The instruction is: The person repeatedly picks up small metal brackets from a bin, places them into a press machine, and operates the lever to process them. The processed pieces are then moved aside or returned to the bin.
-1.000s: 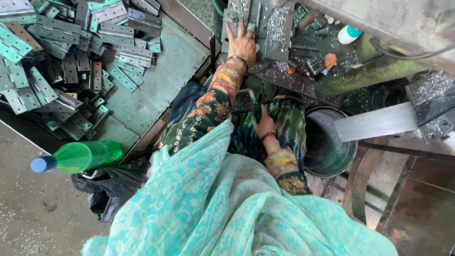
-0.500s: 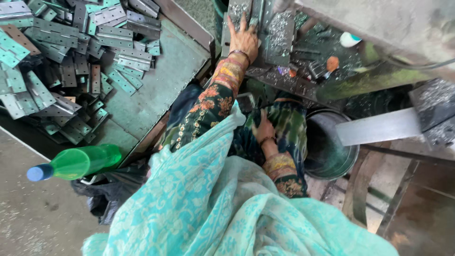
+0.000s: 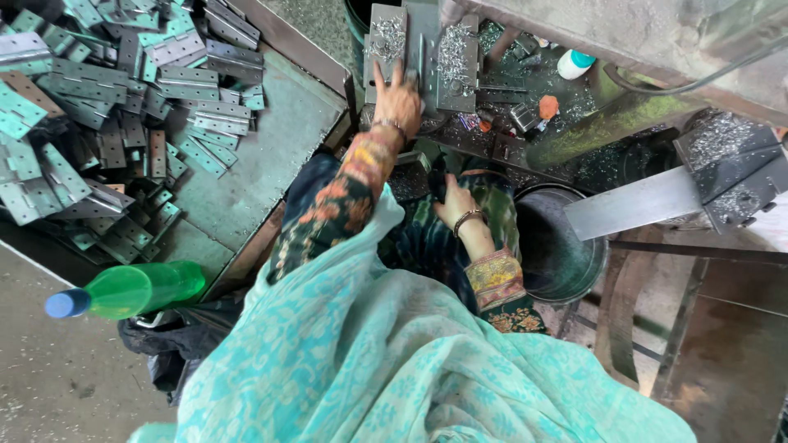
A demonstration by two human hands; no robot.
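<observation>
My left hand (image 3: 398,100) reaches forward and lies flat with spread fingers on a grey metal strip (image 3: 420,57). The strip rests between two steel blocks (image 3: 386,41) on the machine bed, which are covered in bright metal shavings. My right hand (image 3: 456,203), with a bracelet on the wrist, rests on my dark green lap and holds nothing I can see. Both sleeves are patterned, and a turquoise shawl (image 3: 394,361) covers my body below.
A heap of grey and green metal hinges (image 3: 98,123) fills a tray (image 3: 271,156) at the left. A green bottle with a blue cap (image 3: 123,289) lies by a black bag. A dark bucket (image 3: 558,246) stands to the right of my knees, under a steel bar (image 3: 632,212).
The view has shifted slightly. My left hand stays on the strip at the machine bed and my right hand stays on my lap.
</observation>
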